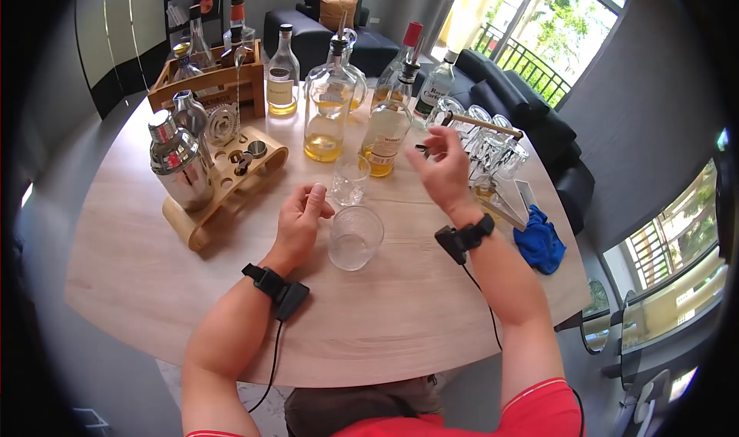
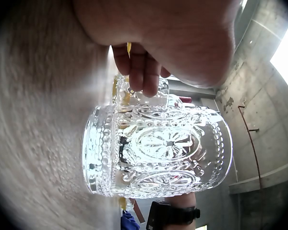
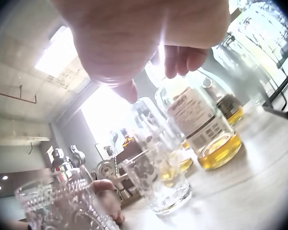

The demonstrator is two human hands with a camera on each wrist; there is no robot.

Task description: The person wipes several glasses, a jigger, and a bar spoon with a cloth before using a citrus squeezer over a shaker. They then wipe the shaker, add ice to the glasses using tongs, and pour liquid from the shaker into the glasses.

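Two empty glasses on the bench: left hand (image 1: 302, 215) rests loosely curled, gripping nothing, beside the patterned glass (image 1: 355, 237); right hand (image 1: 443, 168), its grip open and empty, should approach the bottle (image 1: 386, 133) behind that glass squarely.

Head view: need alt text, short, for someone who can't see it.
A person sits at a round wooden table with the left hand resting loosely curled beside a patterned glass and the right hand raised, fingers spread, near liquor bottles. A shaker on a wooden stand sits left; a blue cloth lies right.

Two hands (image 1: 302, 215), two empty glasses (image 1: 355, 237) mid-table, one steel shaker (image 1: 179, 162) near the left edge, one blue cloth (image 1: 540, 240) at the right edge
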